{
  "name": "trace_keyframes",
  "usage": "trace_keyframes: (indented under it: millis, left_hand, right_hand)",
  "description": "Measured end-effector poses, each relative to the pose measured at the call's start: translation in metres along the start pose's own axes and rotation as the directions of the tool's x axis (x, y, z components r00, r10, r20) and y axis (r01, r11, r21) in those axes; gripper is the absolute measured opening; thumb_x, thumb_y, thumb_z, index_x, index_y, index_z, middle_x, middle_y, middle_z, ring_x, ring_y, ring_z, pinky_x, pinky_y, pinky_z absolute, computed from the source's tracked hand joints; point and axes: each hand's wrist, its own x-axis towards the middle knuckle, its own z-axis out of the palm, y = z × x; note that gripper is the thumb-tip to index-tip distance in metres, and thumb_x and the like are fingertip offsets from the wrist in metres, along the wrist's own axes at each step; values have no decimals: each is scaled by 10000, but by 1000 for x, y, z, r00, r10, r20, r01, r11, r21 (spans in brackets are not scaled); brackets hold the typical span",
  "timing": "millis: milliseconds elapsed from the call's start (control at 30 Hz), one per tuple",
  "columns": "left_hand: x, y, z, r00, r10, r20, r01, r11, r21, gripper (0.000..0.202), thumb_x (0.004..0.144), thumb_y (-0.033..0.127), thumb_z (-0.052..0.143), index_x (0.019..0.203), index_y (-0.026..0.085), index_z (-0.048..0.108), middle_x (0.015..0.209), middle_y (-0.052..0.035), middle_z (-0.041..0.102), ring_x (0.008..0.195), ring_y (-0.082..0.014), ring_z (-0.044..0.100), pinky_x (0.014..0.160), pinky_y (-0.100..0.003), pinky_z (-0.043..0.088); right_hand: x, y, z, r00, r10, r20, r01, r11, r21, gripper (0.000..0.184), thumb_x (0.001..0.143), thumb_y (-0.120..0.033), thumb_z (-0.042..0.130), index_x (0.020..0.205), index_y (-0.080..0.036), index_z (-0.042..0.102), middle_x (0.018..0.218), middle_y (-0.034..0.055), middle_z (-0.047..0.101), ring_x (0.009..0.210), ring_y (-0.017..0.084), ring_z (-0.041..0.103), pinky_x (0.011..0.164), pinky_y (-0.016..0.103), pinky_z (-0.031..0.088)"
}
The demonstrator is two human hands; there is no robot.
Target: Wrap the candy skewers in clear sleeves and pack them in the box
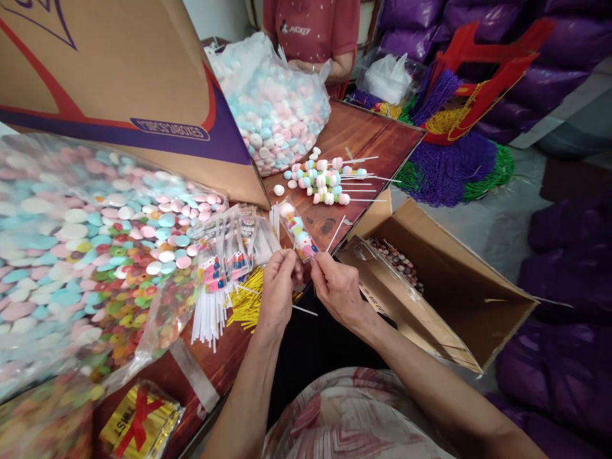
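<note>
My right hand (337,284) grips the lower end of a bagged marshmallow skewer (297,231) just off the near corner of the printed carton (143,83); my left hand (281,280) is pinched closed beside it, on what I cannot tell. Unbagged marshmallow skewers (329,182) lie on the worktop (354,124) right of the carton, yellow twist ties (246,306) in front of it, a co-worker (310,32) beyond.

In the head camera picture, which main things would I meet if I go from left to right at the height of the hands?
Large bag of candies → small printed packets → left hand → right hand → open cardboard box → purple sacks.
</note>
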Motion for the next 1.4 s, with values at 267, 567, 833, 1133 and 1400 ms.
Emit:
trace_keyframes:
  millis: [267, 567, 833, 1133, 1400]
  left_hand:
    - [6, 5, 11, 1000, -27, 6, 27, 998, -50, 350, 807, 455, 723, 954, 160, 602, 1001, -112, 748, 959, -228, 713, 851, -355, 550]
    - [3, 0, 15, 988, -84, 127, 100, 987, -122, 294, 807, 406, 718, 896, 128, 680, 1025, -169, 757, 1063, -308, 699, 954, -436, 509]
    - [-5, -2, 10, 990, 12, 143, -12, 1000, 0, 260, 848, 384, 681, 960, 163, 761, 985, -107, 769, 1015, -242, 691, 945, -369, 501]
    - [-14, 1, 8, 954, 235, 189, -273, 939, 211, 302, 920, 389, 601, 1142, 224, 722, 1100, -73, 732, 1117, -229, 617, 1072, -399, 411]
    - [-18, 17, -3, 983, 93, 161, -28, 929, -368, 111, 857, 265, 688, 932, 185, 700, 909, -43, 680, 629, -76, 526, 660, -220, 489]
  right_hand:
    - [-9, -7, 3, 990, 44, 134, -60, 991, 117, 287, 1022, -230, 354, 918, -160, 612, 692, 29, 635, 565, 106, 541, 554, 226, 342]
    - [-12, -4, -17, 839, 301, 454, -520, 689, 505, 356, 988, -345, 451, 663, -201, 429, 565, -61, 350, 514, 82, 316, 510, 222, 264]
    - [-3, -5, -14, 795, 280, 539, -604, 445, 661, 345, 975, -406, 494, 713, -184, 523, 519, -66, 401, 491, 79, 313, 488, 225, 247]
    - [14, -22, -7, 670, 428, 607, -674, 8, 739, 471, 829, -559, 660, 624, -190, 451, 491, -102, 298, 421, 35, 178, 412, 202, 112]
    - [17, -41, -9, 635, 312, 706, -689, -185, 701, 340, 819, -398, 653, 596, -176, 524, 406, -127, 226, 392, 34, 108, 416, 212, 98]
